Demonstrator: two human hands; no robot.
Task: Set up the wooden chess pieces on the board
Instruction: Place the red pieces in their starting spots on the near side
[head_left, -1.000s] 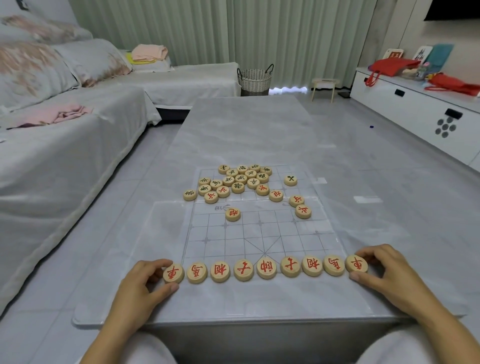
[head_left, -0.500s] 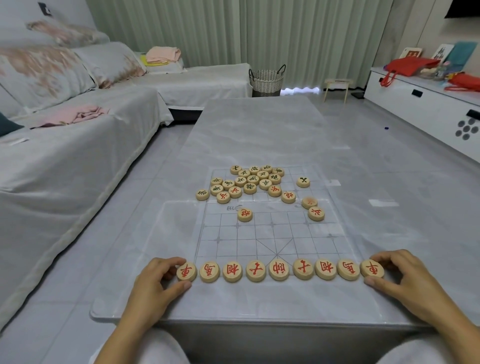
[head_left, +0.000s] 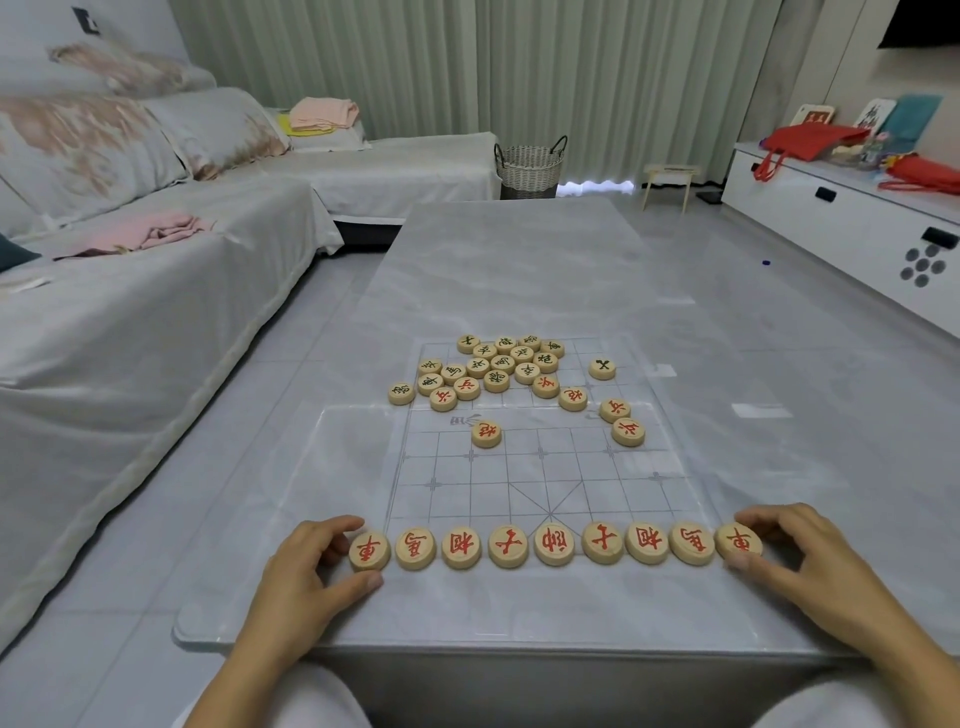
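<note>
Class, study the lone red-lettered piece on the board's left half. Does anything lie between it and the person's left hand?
Only the left end piece of the near row, which the left hand holds between its fingers and thumb, lies at the start of that path. Beyond it, bare board reaches the lone piece.

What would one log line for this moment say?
near row: nine red pieces lined up | left hand: pinches left end piece | right hand: pinches right end piece | remaining pieces: loose, mid to far board
</note>
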